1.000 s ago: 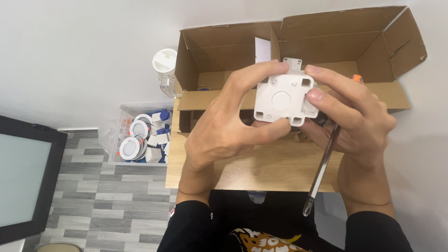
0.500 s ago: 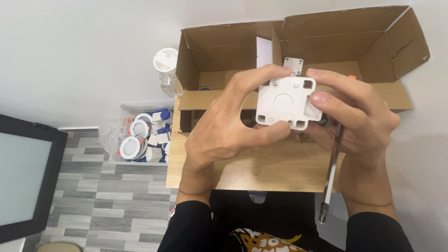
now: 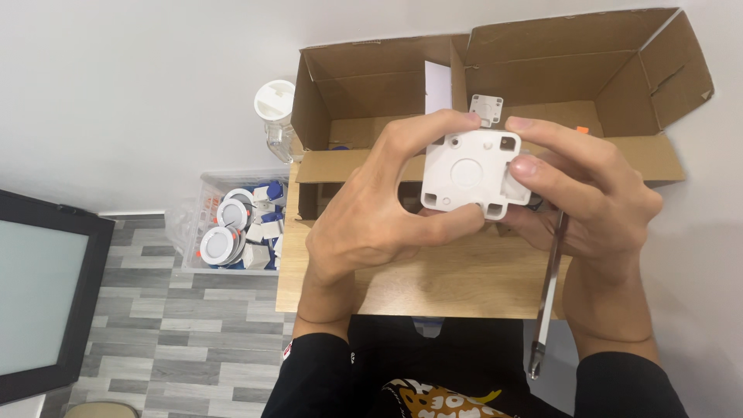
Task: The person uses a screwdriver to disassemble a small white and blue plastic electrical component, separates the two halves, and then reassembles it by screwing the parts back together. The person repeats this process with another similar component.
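White square plastic part (image 3: 467,174) sits at the centre of the frame, above the wooden table (image 3: 433,279). Left hand (image 3: 371,224) grips its left edge; right hand (image 3: 596,193) grips its right edge and a screwdriver (image 3: 548,294).

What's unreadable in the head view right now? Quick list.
- Front of the white square part: faces away; only its back shows.
- Screwdriver: handle buried in the right hand; the grip can't be seen.
- Cardboard box interior: blocked by both hands and the front flap.
- Clear bin on the floor: contents too small to identify, apart from round white fittings.
- Left hand palm side: turned away.
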